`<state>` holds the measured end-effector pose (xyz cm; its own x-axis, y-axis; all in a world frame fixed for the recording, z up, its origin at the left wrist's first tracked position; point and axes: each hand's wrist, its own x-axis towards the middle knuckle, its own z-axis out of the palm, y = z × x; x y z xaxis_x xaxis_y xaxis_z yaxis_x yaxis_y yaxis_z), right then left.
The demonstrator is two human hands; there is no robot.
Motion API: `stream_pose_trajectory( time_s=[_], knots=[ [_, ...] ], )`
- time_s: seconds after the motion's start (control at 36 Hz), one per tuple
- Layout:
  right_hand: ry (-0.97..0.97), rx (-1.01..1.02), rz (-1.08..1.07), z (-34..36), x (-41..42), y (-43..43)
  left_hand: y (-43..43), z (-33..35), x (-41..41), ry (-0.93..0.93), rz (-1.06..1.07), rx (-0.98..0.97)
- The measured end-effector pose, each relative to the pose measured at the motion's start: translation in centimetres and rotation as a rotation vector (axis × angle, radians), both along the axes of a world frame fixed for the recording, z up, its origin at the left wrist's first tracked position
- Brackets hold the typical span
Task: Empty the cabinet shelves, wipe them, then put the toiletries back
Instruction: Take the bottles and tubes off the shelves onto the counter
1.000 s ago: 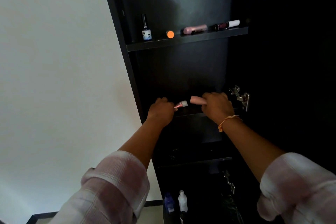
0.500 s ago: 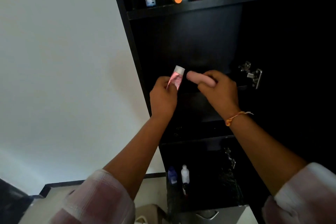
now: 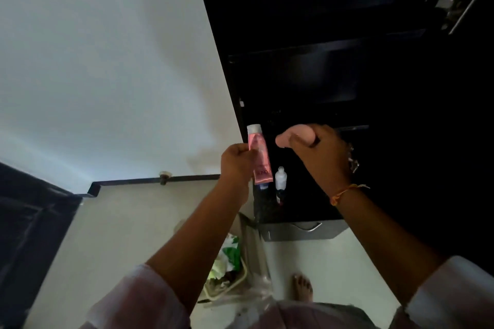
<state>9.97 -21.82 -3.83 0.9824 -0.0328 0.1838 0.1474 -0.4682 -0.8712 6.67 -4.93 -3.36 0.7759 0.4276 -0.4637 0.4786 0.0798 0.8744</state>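
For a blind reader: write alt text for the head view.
A person's left grip pinches a pink tube and the right grip holds a pale pink container before an open black cabinet; a small white bottle stands low inside.

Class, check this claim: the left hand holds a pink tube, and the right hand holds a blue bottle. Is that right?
Not quite. The head view shows the right hand gripping a pale pink bottle, not a blue one. The left hand does hold the pink tube.

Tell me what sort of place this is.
Likely a home bathroom or dressing corner: a tall black cabinet with shelves, a pink tube in the left hand, a small white bottle on a low shelf, and a waste bin on the floor.
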Motion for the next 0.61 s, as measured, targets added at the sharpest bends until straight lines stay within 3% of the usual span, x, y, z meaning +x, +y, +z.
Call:
stream_pose_trajectory(
  time_s=[0.14,0.28,0.5,0.61],
  knots=[
    [0.171,-0.166,0.030,-7.5,-1.5,0.2,0.4,-7.1,-2.3,0.200,0.032,-0.131],
    [0.332,-0.306,0.072,-12.9,-2.7,-0.1,0.4,-12.7,-3.3,0.324,0.071,-0.128],
    [0.432,-0.418,0.146,-18.5,-3.1,-0.3,0.2,-21.4,-2.4,0.450,0.125,-0.115],
    [0.358,-0.445,0.132,-19.1,-2.9,-0.2,0.1,-25.3,-1.7,0.459,0.149,-0.136]
  ],
)
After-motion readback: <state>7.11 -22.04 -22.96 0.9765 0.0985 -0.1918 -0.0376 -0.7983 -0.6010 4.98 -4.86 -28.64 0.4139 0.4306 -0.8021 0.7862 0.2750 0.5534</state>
